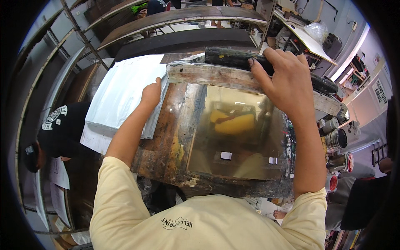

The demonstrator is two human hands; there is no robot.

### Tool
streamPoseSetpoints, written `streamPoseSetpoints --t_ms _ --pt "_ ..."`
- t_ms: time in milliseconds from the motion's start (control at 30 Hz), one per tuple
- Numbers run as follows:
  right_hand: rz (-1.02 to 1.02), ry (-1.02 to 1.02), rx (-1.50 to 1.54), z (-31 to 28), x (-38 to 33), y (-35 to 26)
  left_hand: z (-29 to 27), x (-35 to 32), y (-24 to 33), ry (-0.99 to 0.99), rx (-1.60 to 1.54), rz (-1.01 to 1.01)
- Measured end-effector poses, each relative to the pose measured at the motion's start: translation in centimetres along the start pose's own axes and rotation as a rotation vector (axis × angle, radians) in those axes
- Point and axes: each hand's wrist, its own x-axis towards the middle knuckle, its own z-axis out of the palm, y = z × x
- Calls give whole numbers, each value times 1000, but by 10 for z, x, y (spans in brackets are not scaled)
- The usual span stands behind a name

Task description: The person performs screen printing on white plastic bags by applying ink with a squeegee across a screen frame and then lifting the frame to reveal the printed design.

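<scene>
My left hand is closed at the right edge of a stack of white sheets, its fingers seemingly pinching the top sheet's edge. My right hand wraps over a black, ink-stained bar that looks like a squeegee, thumb on the near side. That bar lies along a worn wooden printing frame, whose near rail appears raised above the table. Below the frame is a glossy plate with yellow reflections. Two small white pieces, one left of the other, sit near its front edge.
The paint-stained wooden table carries all this. Several ink cans stand at the right. A metal rack rises at the left, where a person in black bends down. Long dark tables stretch behind. Another person sits at far right.
</scene>
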Motion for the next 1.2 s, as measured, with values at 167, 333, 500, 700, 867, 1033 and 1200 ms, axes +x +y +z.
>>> streamPoseSetpoints --t_ms 167,333,500,700,867,1033,1200 --pt "-4 4 -25 -1 2 -1 -20 -6 -30 33 -225 -124" --pt "-21 0 0 1 1 2 -30 -1 -63 4 -254 -41" --pt "-17 6 -58 6 -4 9 -10 6 -73 -39 -59 0" --pt "-18 14 -57 10 -5 9 -27 18 -110 -38 -212 42" --pt "-12 -8 -69 10 -1 10 -105 21 -153 -23 -364 102" --pt "-19 17 -57 8 1 10 -134 16 -132 -79 -372 103" --pt "-49 34 -85 7 3 12 -86 12 -62 -83 -355 55"
